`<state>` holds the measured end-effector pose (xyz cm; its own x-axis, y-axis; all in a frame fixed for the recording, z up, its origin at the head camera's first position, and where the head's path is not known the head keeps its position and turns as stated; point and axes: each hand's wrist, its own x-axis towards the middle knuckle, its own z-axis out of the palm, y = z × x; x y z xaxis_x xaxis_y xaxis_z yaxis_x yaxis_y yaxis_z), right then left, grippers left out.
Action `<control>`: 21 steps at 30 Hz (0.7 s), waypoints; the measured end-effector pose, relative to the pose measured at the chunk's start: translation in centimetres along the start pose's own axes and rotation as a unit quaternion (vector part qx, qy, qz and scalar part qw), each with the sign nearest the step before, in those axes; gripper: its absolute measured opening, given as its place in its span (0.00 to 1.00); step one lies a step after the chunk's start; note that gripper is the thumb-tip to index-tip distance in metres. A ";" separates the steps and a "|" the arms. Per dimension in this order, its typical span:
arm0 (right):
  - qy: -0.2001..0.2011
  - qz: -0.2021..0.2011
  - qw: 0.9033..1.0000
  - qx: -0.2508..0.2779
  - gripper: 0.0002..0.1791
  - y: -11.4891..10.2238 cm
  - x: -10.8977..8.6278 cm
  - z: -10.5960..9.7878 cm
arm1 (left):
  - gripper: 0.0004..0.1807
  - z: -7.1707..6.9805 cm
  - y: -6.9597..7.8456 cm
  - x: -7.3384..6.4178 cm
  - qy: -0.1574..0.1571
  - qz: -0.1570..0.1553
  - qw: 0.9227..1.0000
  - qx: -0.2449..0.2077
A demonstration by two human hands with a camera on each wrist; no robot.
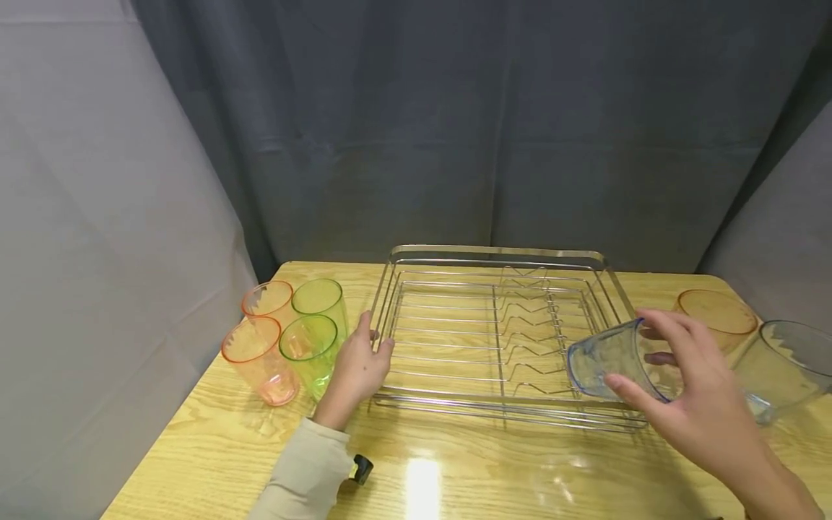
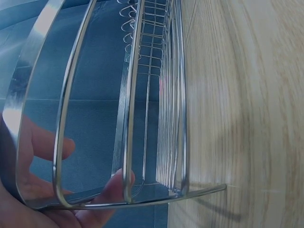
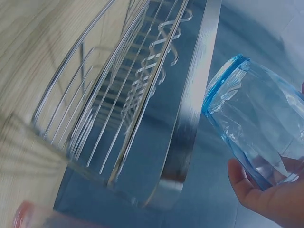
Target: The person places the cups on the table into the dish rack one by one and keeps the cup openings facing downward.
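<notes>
A clear blue cup (image 1: 607,361) is tilted on its side over the right end of a metal wire dish rack (image 1: 497,251). My right hand (image 1: 705,390) holds that cup, thumb on the near side and fingers on the far side. In the right wrist view the blue cup (image 3: 259,114) is beside the flat top rail of the rack (image 3: 190,109). My left hand (image 1: 357,368) grips the rack's left side near the front corner. The left wrist view has its fingers (image 2: 111,197) around the side wires of the rack (image 2: 133,95).
Left of the rack stand two orange cups (image 1: 253,343) and two green cups (image 1: 308,339), close together. On the right are another orange cup (image 1: 715,310) and a bluish clear cup (image 1: 796,354). A dark curtain (image 1: 455,130) hangs behind the wooden table (image 1: 468,469).
</notes>
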<state>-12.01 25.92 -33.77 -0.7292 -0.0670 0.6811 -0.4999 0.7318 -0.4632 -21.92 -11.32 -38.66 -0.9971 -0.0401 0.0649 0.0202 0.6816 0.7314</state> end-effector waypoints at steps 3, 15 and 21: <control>-0.004 -0.020 1.000 0.014 0.51 -0.7 0.3 0.9 | 0.37 -0.1 -0.2 -0.1 -0.001 -0.003 1.000 0.000; -0.036 -0.040 0.998 0.032 0.51 -3.3 1.1 2.3 | 0.37 0.1 -0.2 -0.2 0.006 0.001 1.000 -0.009; -0.036 -0.042 0.998 0.026 0.50 -3.4 1.3 2.0 | 0.37 0.0 -0.2 -0.1 0.005 0.005 1.000 -0.010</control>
<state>-12.18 21.98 -32.44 -0.7151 -0.1760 0.6765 -0.5824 0.6854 -0.4372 -21.84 -11.40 -38.79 -0.9960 -0.0406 0.0801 0.0326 0.6677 0.7437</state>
